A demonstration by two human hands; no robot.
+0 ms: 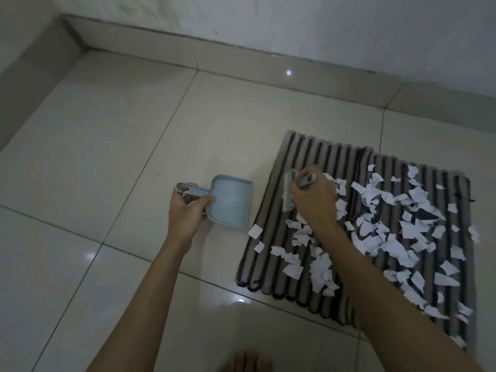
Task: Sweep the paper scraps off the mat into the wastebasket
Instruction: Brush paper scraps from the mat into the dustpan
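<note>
A striped beige and dark mat (292,162) lies on the tiled floor at the right. Many white paper scraps (402,232) cover its middle and right part; two lie at its left edge near the floor (255,231). My left hand (186,210) grips the handle of a light blue dustpan (230,204), which rests on the floor just left of the mat, its mouth toward the mat. My right hand (315,198) holds a small hand brush (290,193) over the mat's left part, bristles down. No wastebasket is in view.
Glossy cream floor tiles (107,157) stretch to the left and front. A grey skirting and white wall (268,28) run behind, forming a corner at the far left. My bare toes (245,362) show at the bottom edge.
</note>
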